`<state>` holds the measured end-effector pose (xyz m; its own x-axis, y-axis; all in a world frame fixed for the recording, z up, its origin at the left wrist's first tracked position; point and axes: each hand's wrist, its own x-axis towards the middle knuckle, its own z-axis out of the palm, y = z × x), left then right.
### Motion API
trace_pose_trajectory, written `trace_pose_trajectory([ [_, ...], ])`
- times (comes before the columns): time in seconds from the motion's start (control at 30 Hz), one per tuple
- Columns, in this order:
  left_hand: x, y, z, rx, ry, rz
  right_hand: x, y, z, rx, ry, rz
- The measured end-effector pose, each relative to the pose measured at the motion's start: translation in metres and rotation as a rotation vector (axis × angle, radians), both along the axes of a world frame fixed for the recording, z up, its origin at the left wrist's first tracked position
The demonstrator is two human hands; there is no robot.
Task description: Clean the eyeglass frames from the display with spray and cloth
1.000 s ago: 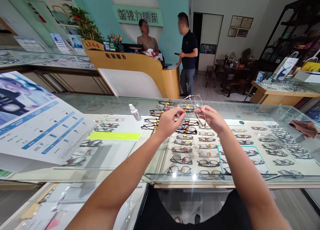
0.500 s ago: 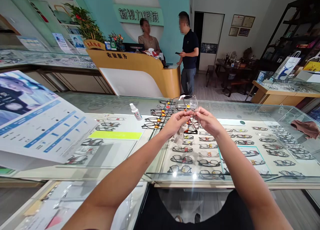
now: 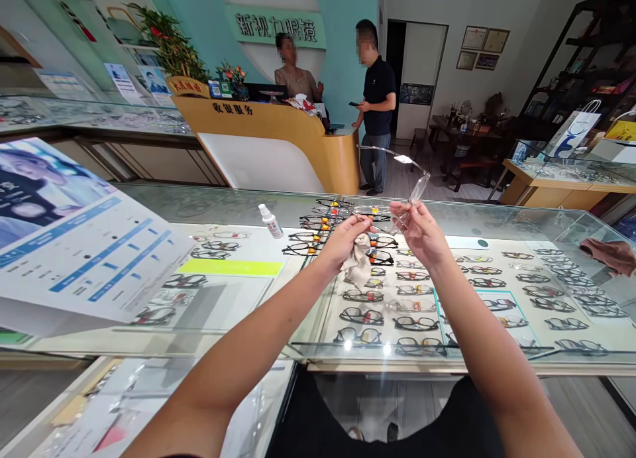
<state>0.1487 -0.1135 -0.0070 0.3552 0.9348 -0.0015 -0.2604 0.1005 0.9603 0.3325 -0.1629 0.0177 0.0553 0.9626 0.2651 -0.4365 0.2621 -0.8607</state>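
Both my hands are raised over a glass display counter point(image 3: 238, 209). My right hand point(image 3: 420, 231) pinches a pair of clear-framed glasses point(image 3: 415, 187) by its lower part; one temple arm sticks out to the upper left. My left hand point(image 3: 345, 240) is closed on a small beige cleaning cloth point(image 3: 358, 264) that hangs below the fingers, and its fingertips touch the thin temple near the right hand. Rows of spectacle frames point(image 3: 412, 302) lie under the glass beneath the hands.
A small white spray bottle point(image 3: 269, 221) lies on the counter left of my hands. A large printed poster board point(image 3: 74, 239) leans at the left. A brown cloth point(image 3: 609, 254) lies far right. Two people stand at an orange reception desk point(image 3: 278, 143) behind.
My right hand has tilted the glasses up and to the right, and one temple has swung open. The cloth now hangs visibly from my left hand.
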Motion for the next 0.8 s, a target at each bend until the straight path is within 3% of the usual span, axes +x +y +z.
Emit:
trace_pose_trajectory([
  [0.17,-0.004,-0.001,0.005,0.113,0.062,0.021,0.008,0.000,0.004,0.005,-0.036,-0.065],
  [0.37,-0.026,0.024,0.017,0.279,-0.100,0.409,0.024,0.000,0.009,-0.001,-0.027,-0.124],
  [0.63,-0.065,0.067,0.022,0.032,-0.355,0.784,0.025,0.005,0.004,-0.038,-0.028,-0.120],
  [0.8,-0.075,0.076,0.020,-0.103,-0.341,0.807,0.025,0.006,0.003,-0.035,-0.024,-0.116],
])
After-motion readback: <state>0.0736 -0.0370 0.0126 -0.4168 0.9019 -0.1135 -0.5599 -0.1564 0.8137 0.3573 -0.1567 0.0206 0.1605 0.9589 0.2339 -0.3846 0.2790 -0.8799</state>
